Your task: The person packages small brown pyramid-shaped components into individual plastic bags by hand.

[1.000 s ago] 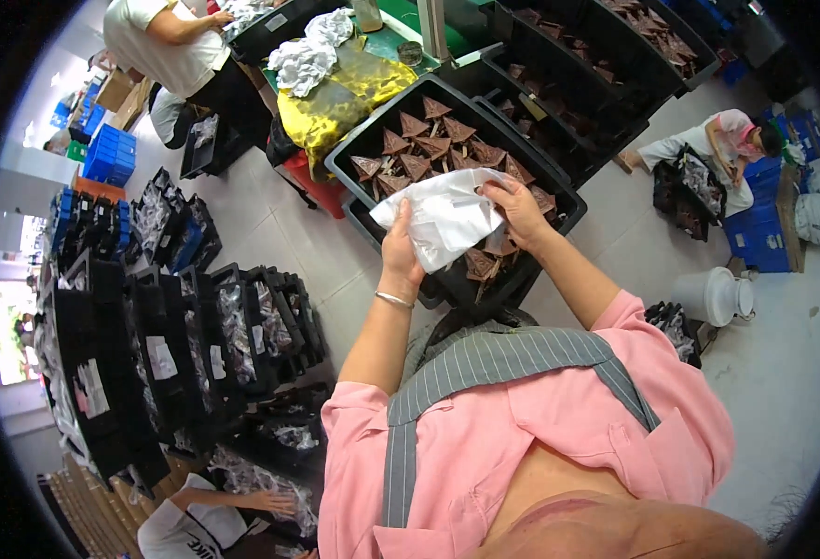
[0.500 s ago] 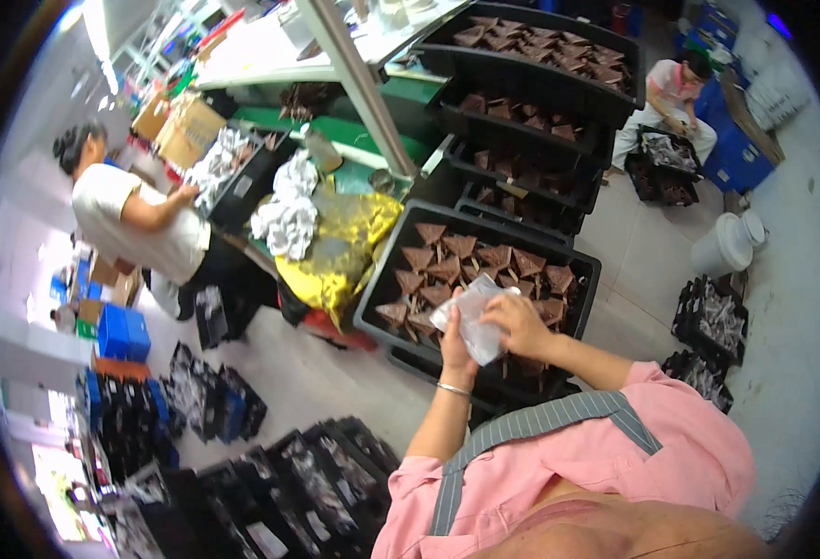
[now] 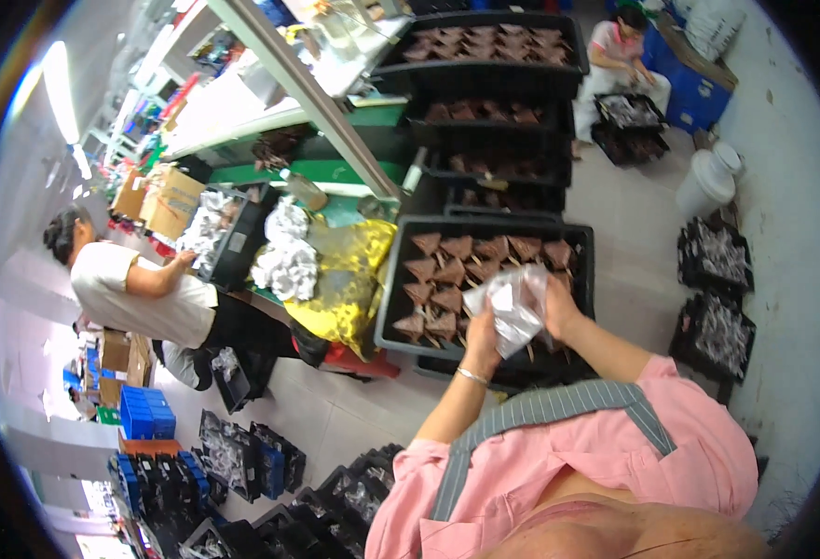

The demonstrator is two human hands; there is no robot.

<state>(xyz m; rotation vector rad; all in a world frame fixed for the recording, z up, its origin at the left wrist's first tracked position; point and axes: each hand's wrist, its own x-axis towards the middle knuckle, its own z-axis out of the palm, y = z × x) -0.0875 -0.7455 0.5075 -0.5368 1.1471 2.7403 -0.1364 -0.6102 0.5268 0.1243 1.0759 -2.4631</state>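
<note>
1. Pale tiled floor (image 3: 335,405) stretches around us, and we work over a black tray (image 3: 522,223).
2. Our left hand (image 3: 483,332) grasps the left side of a crinkled white plastic wrap (image 3: 519,312); our right hand (image 3: 560,308) grips its right edge, some fingertips hidden. We hold the wrap above the tray's near part and cannot tell whether anything lies inside.
3. We judge this wrap light, soft and slippery, quick to crease and easily torn; pinching it by opposite edges should control it best.
4. Below it, we see brown triangular pieces (image 3: 448,298) with pale sticks in rough rows.
5. Left of the tray, we find a yellow-and-black sheet (image 3: 349,279) beside white crumpled bundles (image 3: 285,259) on a green bench (image 3: 343,209).
6. Beyond our tray rise stacked trays (image 3: 496,140); farther right, a co-worker (image 3: 606,79) sits.
</note>
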